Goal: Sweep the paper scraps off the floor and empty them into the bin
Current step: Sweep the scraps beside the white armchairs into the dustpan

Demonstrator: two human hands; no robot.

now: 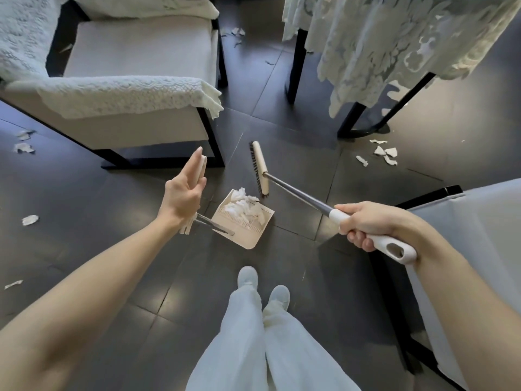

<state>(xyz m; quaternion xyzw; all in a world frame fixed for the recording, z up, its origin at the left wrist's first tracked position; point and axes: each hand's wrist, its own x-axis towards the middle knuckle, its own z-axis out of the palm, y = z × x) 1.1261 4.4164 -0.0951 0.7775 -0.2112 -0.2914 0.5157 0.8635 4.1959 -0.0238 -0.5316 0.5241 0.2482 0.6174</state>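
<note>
Head view, and my right hand (366, 225) is clamped round the white grip of the broom (260, 169), whose brush head is down on the floor just beyond the dustpan (245, 235). My left hand (183, 193) is left of the dustpan, fingers straight along the top of its long handle; I can't tell if the thumb wraps it. Paper scraps (245, 206) are heaped inside the dustpan. Loose scraps (384, 155) lie well right of it by a table leg (358, 117), and other bits (24, 142) far left. An armchair (135, 88) with a lace cover crowds in beyond and left of the dustpan, and a lace tablecloth (394, 46) hangs beyond and right. The floor tiles (141, 263) are dark and glossy. My white shoes (248, 277) stand on the dustpan's near side.
</note>
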